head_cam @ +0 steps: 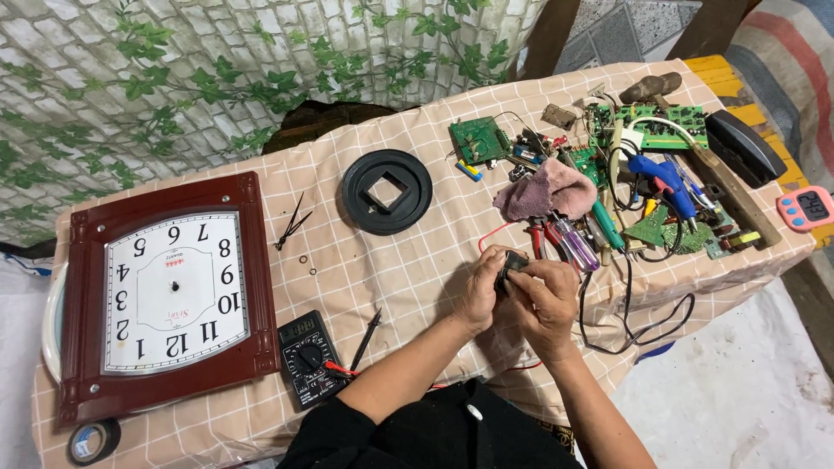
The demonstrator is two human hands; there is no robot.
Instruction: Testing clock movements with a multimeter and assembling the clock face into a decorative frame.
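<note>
Hands both grasping small black module; brown square clock lying left.

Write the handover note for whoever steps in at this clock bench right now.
Left hand and right hand: both closed on a small black module, held over the table's near edge.
Clock: lies face up at the left, hands off its dial.
Loose clock hands lie right of it, two small rings beside them.
Black round cover: mid-table.
Multimeter: near edge, with its probes out.
Done: hands removed from the dial.
Left: the module is not back in the clock.
</note>
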